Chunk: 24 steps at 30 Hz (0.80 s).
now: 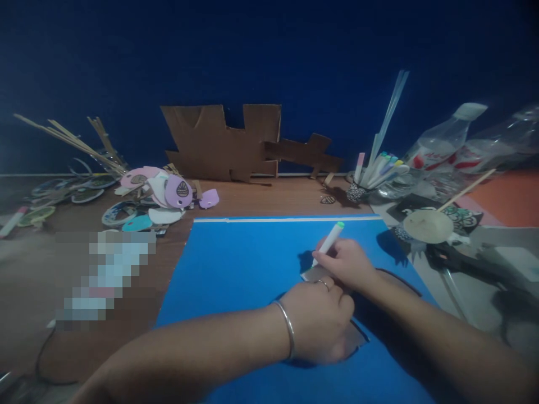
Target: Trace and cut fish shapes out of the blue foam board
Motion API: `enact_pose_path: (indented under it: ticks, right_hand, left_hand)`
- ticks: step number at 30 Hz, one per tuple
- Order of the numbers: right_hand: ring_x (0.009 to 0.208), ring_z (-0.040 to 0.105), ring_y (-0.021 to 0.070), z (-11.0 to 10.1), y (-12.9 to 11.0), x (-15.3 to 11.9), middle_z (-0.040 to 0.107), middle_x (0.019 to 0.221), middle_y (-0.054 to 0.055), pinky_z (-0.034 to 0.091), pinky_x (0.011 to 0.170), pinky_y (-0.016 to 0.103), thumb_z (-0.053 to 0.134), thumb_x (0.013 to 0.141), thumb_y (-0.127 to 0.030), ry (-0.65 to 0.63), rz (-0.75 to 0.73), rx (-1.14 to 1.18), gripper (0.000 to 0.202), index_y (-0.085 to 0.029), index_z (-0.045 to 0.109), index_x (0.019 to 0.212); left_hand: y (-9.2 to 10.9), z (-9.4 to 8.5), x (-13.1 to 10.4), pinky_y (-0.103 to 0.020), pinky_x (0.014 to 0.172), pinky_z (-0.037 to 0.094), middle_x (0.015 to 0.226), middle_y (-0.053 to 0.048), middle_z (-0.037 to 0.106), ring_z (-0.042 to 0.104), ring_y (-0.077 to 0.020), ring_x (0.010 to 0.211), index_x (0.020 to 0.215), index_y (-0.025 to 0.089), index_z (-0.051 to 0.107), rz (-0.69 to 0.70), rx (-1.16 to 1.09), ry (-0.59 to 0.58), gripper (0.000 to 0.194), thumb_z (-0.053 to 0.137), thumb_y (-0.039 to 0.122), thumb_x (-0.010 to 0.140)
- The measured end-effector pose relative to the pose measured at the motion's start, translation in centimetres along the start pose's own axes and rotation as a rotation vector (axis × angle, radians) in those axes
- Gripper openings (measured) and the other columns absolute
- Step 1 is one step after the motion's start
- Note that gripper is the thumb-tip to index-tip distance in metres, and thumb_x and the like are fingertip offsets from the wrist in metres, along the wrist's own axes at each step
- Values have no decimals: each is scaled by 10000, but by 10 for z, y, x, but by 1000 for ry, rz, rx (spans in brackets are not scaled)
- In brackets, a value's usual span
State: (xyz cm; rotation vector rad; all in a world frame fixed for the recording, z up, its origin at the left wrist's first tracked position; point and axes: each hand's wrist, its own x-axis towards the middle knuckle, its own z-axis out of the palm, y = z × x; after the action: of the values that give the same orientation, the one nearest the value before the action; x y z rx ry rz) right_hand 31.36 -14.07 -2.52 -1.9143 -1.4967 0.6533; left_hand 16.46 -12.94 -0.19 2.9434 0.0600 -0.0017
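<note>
My right hand [356, 265] is closed around a white marker [329, 243] with a green end, held at a tilt with its lower tip at the edge of a grey cut-out piece [357, 340]. Curled over that piece, my left hand [318, 317] grips it against a blue sheet [236, 264]. Dark lines run along the part of the piece that sticks out below my left hand. Most of its shape is hidden under my hands. Both hands lie close together, right of the sheet's middle.
Paper fish-like cut-outs [179, 192] and wooden sticks [76, 140] are at the left. Brown cardboard [236, 143] leans on the back wall. At the right stand a cup of markers [381, 168], plastic bottles [440, 140] and a round piece on a stick [428, 225].
</note>
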Motion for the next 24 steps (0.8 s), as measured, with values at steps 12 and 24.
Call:
enact_pose_path:
  ticks: [12,24]
  right_hand:
    - [599,572,158,-1,-1,1,639,651,21,399,555,239,517,743,-352,16,7,-13,216,-178,638,705]
    - [614,567,157,1,0,3,633,651,13,386,578,234,538,728,-308,40,45,26,153,-175,606,698]
  left_hand:
    - [-9,-4,1,-309,611,460,853,-99,615,533,-219,800,914,100,579,-30,-37,-37,344,523,402,758]
    - [-23,-13,4,-285,565,440,821,-49,612,556,-198,785,821,161,535,-52,-73,-88,164,527,314,762]
